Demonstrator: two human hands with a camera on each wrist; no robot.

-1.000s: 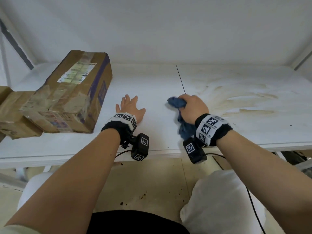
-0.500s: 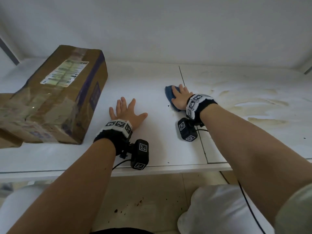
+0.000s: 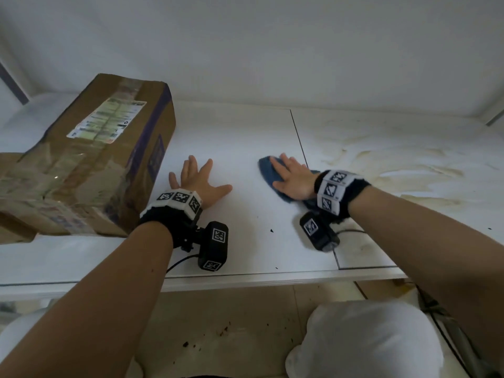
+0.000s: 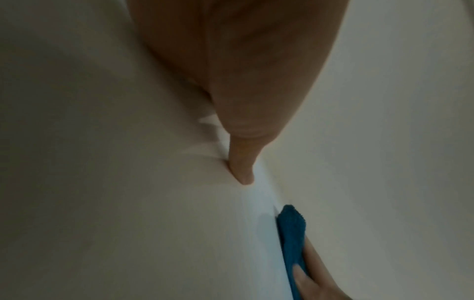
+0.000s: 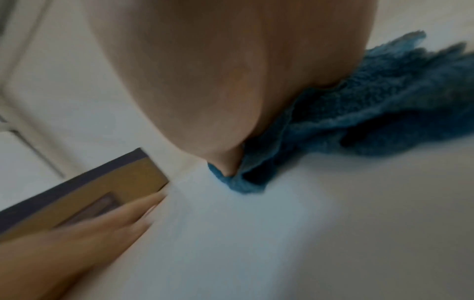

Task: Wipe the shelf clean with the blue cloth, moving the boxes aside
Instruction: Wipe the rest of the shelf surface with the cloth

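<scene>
My right hand (image 3: 291,177) lies flat on the blue cloth (image 3: 266,170), fingers straight, pressing it onto the white shelf (image 3: 245,137) just left of the panel seam. The cloth (image 5: 359,113) bunches out behind the palm in the right wrist view, and its edge (image 4: 292,233) shows in the left wrist view. My left hand (image 3: 197,178) rests flat on the shelf with fingers spread, holding nothing, just right of a taped cardboard box (image 3: 90,159). That box (image 5: 84,194) shows beyond the left fingers in the right wrist view.
Brownish stains (image 3: 395,165) cover the shelf's right panel. Part of a second cardboard box (image 3: 13,236) shows at the far left. Small dark specks (image 3: 271,230) lie near the shelf's front edge (image 3: 245,279). The back wall (image 3: 272,50) rises behind the shelf.
A second ago my right hand gripped the bunched cloth near the front; it moved back and left and now presses it flat. The left hand stays planted.
</scene>
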